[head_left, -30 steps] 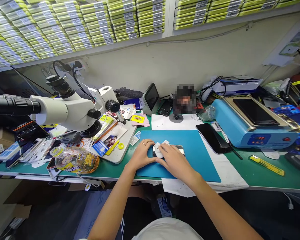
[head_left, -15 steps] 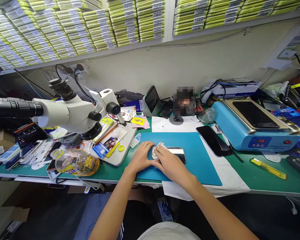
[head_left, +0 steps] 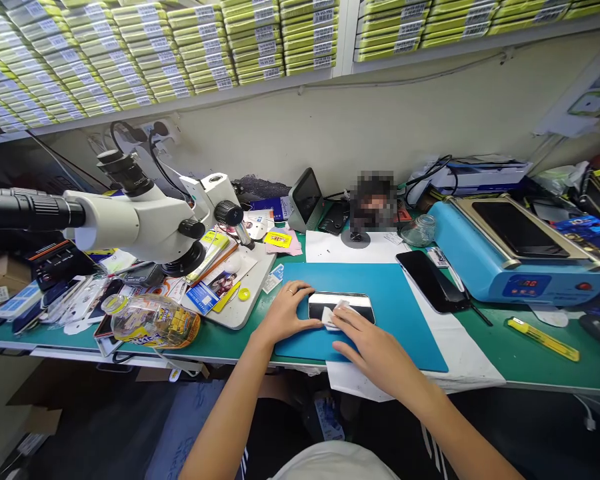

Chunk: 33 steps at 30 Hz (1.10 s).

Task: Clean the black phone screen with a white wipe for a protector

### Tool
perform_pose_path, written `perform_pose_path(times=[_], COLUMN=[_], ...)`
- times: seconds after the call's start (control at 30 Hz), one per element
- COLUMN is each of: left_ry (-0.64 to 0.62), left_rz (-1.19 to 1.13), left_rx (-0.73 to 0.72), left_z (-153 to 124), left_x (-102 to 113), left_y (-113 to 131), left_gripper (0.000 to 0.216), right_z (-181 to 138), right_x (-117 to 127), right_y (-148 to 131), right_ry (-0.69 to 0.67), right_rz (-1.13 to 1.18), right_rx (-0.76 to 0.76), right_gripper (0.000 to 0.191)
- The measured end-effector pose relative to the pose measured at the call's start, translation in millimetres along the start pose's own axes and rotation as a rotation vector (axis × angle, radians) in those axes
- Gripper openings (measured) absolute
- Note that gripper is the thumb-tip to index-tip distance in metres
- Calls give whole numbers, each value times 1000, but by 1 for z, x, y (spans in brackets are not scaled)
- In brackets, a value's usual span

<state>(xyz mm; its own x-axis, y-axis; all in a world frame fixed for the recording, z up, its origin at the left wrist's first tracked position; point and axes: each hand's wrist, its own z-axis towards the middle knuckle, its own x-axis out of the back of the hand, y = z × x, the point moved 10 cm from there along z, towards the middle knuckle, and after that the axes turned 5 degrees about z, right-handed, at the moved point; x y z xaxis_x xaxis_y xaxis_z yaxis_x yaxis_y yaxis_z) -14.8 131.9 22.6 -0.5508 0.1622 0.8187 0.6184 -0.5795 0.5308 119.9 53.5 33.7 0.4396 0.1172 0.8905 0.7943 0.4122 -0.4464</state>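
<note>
A smartphone (head_left: 320,299) with a glossy, reflecting face lies flat and lengthwise on the blue mat (head_left: 405,347). My left hand (head_left: 284,313) braces its left end, fingers at the far edge and thumb at the near edge. Under the fingertips of my right hand (head_left: 375,340) is a crumpled white wipe (head_left: 331,319), pressed onto the near middle of the phone's face. The right thumb is held apart from the fingers, over the mat.
A microscope (head_left: 130,227) and a plastic bottle (head_left: 153,323) stand to the left. On the right are a black phone (head_left: 430,283), a blue heating plate machine (head_left: 485,267) and a yellow cutter knife (head_left: 543,339). Yellow boxes (head_left: 257,47) fill the shelf above.
My right hand has slid the wipe from the phone's left end toward its near middle, uncovering the left part of the face. My left hand stays at the left end.
</note>
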Motion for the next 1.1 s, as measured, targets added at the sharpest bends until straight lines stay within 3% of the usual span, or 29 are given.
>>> perform_pose_path(times=[0.2,0.4,0.73,1.1], left_ry=[-13,-21,-6,-8], left_rz=[-6,-11,-10,-16], left_rx=[33,44,34,54], left_z=[0,-1,0,0], left_x=[1,-1,-1,0], left_y=[-2,-4,-3,-4], left_gripper=[62,62,63,61], right_z=[-27,-25,16,-13], right_x=[12,16,10,10], right_y=[36,48,34,48], right_ry=[54,75,65,-11], right_rz=[-45,-106,-222,-119], right_rx=[-91,-83,-99,-181], right_gripper=[54,57,67,71])
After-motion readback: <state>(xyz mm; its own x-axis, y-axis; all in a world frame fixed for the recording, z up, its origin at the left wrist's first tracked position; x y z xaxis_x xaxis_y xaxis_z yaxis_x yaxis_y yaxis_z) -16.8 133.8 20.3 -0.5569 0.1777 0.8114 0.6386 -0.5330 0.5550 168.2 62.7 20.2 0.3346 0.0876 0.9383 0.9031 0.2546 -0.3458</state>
